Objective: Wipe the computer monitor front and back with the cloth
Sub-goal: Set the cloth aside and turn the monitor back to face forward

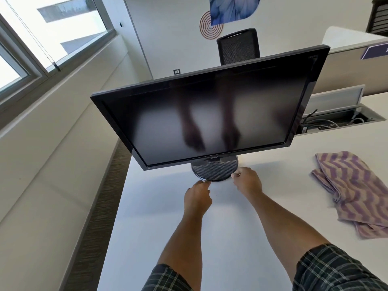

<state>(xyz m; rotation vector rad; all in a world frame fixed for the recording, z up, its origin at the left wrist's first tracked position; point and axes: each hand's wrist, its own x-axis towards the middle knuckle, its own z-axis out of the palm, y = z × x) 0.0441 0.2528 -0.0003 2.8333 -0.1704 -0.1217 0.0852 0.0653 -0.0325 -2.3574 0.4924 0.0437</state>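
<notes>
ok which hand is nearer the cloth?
Right. The right hand is at the monitor base's right edge, with bare table between it and the cloth further right. The left hand is at the base's front-left, farther away.

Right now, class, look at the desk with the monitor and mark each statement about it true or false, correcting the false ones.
1. The cloth is held in the right hand. False: it lies crumpled on the table, to the right of both hands.
2. Both hands are at the monitor's round base. True: the left hand and right hand sit at its front edge.
3. The monitor shows a bright picture. False: its screen is dark and only reflects the two arms.
4. An office chair stands behind the monitor. True.
5. The cloth is plain white. False: it has purple and beige zigzag stripes.
</notes>
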